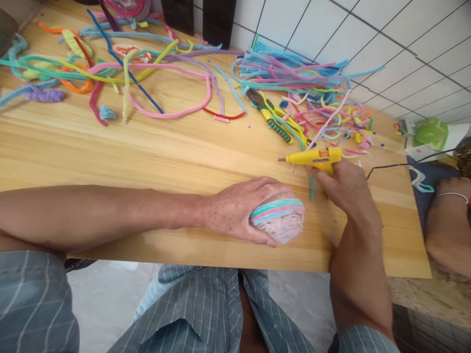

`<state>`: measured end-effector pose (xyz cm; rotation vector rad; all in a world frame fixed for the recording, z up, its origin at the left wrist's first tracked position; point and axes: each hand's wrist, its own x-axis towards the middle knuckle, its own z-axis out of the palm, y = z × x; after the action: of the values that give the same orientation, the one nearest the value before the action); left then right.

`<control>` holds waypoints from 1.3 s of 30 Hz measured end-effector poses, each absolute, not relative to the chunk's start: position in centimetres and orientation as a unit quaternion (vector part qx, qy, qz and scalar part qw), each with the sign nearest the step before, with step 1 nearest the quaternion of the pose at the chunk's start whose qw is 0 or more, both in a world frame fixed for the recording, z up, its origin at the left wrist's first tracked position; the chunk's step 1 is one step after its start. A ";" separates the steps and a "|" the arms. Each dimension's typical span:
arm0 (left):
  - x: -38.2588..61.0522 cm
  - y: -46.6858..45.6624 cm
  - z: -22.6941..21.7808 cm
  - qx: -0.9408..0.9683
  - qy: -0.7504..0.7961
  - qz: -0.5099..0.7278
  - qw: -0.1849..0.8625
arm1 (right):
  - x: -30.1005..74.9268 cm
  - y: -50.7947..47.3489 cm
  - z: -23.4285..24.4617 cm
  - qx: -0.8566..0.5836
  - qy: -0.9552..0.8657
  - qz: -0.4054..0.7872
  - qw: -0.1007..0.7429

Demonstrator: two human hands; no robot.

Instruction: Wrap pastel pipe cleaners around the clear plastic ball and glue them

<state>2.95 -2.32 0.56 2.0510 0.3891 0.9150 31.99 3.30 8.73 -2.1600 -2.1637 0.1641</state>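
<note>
My left hand [239, 208] is wrapped round a pale, rough-surfaced ball [281, 228] near the front edge of the wooden table [176, 157]. Bands of green, pink and light blue pipe cleaner [277, 210] run across the ball's upper part. To the right, my right hand [344, 189] grips a yellow glue gun [314, 156] by its handle. The gun's metal nozzle points left, above and apart from the ball. A short green pipe cleaner piece [312, 189] lies beneath the gun. The palm side of my left hand is hidden.
Yellow-and-black pliers [270, 117] lie beyond the glue gun. Behind them is a bundle of pipe cleaners [290, 71] against the tiled wall [294, 24]. More loose pipe cleaners [169, 115] spread over the far left. A black cord [390, 166] runs right, near another person's arm [451, 225].
</note>
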 end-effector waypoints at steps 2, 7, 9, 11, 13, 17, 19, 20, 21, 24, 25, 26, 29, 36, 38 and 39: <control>3.0 -2.3 0.6 0.813 0.159 0.360 0.429 | 31.8 3.2 8.8 -0.709 -0.702 0.051 0.042; 2.9 -2.3 0.8 0.811 0.163 0.355 0.435 | 31.0 3.0 9.4 -0.723 -0.685 0.060 0.071; 2.9 -2.3 0.8 0.812 0.166 0.351 0.436 | 30.8 3.0 9.5 -0.730 -0.678 0.061 0.062; 2.9 -2.3 0.8 0.813 0.167 0.351 0.434 | 30.9 3.1 9.4 -0.733 -0.676 0.060 0.049; 2.9 -2.4 0.7 0.816 0.164 0.354 0.427 | 31.1 3.3 9.1 -0.728 -0.682 0.058 0.045; 3.0 -2.4 0.6 0.821 0.155 0.365 0.409 | 31.7 3.5 8.7 -0.704 -0.706 0.056 0.057; 3.0 -2.4 0.6 0.822 0.155 0.368 0.406 | 31.8 3.4 8.7 -0.699 -0.710 0.056 0.061; 3.0 -2.4 0.5 0.821 0.155 0.369 0.406 | 31.8 3.4 8.8 -0.700 -0.709 0.057 0.061; 3.0 -2.4 0.5 0.821 0.155 0.369 0.407 | 31.7 3.3 8.9 -0.703 -0.707 0.059 0.059; 3.0 -2.3 0.6 0.817 0.158 0.366 0.417 | 31.5 3.2 9.1 -0.712 -0.697 0.066 0.062; 3.0 -2.3 0.6 0.815 0.160 0.363 0.422 | 31.4 3.2 9.1 -0.714 -0.695 0.065 0.065; 3.0 -2.3 0.6 0.814 0.162 0.361 0.426 | 31.4 3.2 9.0 -0.715 -0.693 0.062 0.067; 3.0 -2.3 0.6 0.812 0.160 0.360 0.430 | 31.6 3.4 8.6 -0.715 -0.695 0.051 0.062; 3.0 -2.3 0.6 0.821 0.155 0.367 0.410 | 32.1 3.6 8.2 -0.704 -0.707 0.051 0.044; 3.0 -2.4 0.6 0.819 0.154 0.368 0.411 | 32.3 3.5 8.2 -0.701 -0.710 0.048 0.043; 3.0 -2.4 0.6 0.818 0.156 0.366 0.415 | 32.3 3.5 8.2 -0.699 -0.712 0.045 0.043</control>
<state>2.97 -2.35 0.64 2.0549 0.3923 0.9198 32.34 3.51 8.24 -2.1388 -2.1782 0.1379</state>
